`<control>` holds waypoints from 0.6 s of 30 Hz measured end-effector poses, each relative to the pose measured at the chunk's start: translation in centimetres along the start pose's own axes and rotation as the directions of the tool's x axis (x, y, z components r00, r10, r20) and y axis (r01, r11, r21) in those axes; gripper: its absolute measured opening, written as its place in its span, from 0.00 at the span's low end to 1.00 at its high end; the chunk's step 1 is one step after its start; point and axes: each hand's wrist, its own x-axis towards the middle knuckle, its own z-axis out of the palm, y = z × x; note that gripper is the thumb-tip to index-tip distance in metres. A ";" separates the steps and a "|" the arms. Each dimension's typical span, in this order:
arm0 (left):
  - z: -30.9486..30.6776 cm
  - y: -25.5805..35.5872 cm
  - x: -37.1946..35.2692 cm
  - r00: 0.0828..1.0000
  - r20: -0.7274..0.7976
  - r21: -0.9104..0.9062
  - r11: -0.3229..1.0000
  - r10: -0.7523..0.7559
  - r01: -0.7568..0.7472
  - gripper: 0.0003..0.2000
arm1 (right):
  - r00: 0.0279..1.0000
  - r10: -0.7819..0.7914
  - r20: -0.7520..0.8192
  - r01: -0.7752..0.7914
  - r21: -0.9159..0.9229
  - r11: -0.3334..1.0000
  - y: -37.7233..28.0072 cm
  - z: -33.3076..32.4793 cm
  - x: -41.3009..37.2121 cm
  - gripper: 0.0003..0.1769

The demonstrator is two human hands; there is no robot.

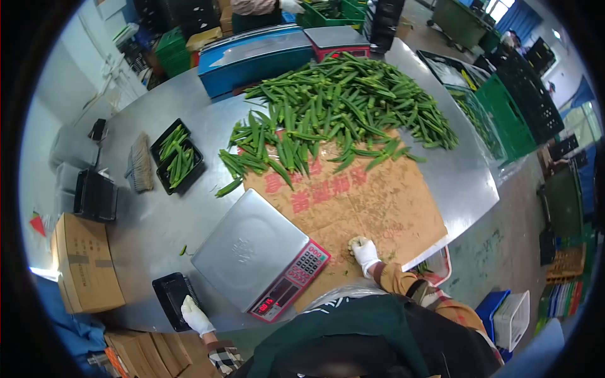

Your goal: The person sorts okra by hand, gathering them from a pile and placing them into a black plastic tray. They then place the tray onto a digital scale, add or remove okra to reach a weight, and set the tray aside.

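My left hand, in a white glove, grips the right edge of a black plastic tray at the table's near left. Nothing lies inside that tray. My right hand, also gloved, rests with curled fingers on the flattened cardboard sheet; no object sticks out of it. Between my hands stands a digital scale with a bare steel plate and a lit red display. Beyond the cardboard spreads a large heap of green okra, its near pods lying over the sheet.
Two black trays of okra sit on the left beside a brush. A cardboard box stands at the left edge. Another scale is behind the heap. Green crates line the right, and a person stands across the table.
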 end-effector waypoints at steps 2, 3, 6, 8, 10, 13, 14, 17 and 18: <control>-0.5 -1.1 1.2 0.995 0.041 -0.146 0.985 -0.086 0.091 0.16 | 0.999 0.026 0.018 -0.026 0.013 1.000 -0.4 -0.2 -0.5 0.06; -0.6 -0.8 1.6 0.989 0.053 -0.306 0.941 -0.137 0.147 0.16 | 0.999 0.024 0.032 -0.025 0.037 0.999 -0.4 -0.2 -0.4 0.06; -1.3 0.9 1.8 0.921 -0.243 -0.570 0.813 -0.304 0.118 0.16 | 0.995 0.018 0.096 -0.024 0.068 0.997 -0.4 -0.5 -0.1 0.05; -2.0 2.8 2.3 0.826 -0.455 -0.565 0.825 -0.331 0.019 0.14 | 0.991 0.011 0.135 -0.023 0.084 0.996 0.0 -0.5 -0.1 0.06; -3.0 8.7 0.5 0.837 -0.547 -0.259 0.953 -0.012 -0.156 0.12 | 0.986 -0.005 0.167 -0.011 0.096 0.995 0.5 -0.8 0.4 0.06; -2.6 17.9 -3.5 0.931 -0.225 -0.165 0.930 0.289 -0.328 0.09 | 0.972 0.027 0.232 -0.055 0.114 0.992 -0.2 -1.4 0.5 0.07; -2.4 18.7 -4.4 0.900 0.004 -0.066 0.898 0.436 -0.435 0.08 | 0.961 0.030 0.274 -0.057 0.091 0.994 -0.2 -1.6 0.9 0.08; -2.2 22.9 -7.5 0.767 0.330 0.058 0.799 0.551 -0.599 0.06 | 0.911 0.182 0.369 -0.273 0.210 0.939 -5.0 -4.7 0.6 0.10; -2.7 23.8 -7.8 0.803 0.377 0.104 0.840 0.462 -0.532 0.09 | 0.913 0.147 0.381 -0.270 0.295 0.916 -5.4 -6.0 1.6 0.11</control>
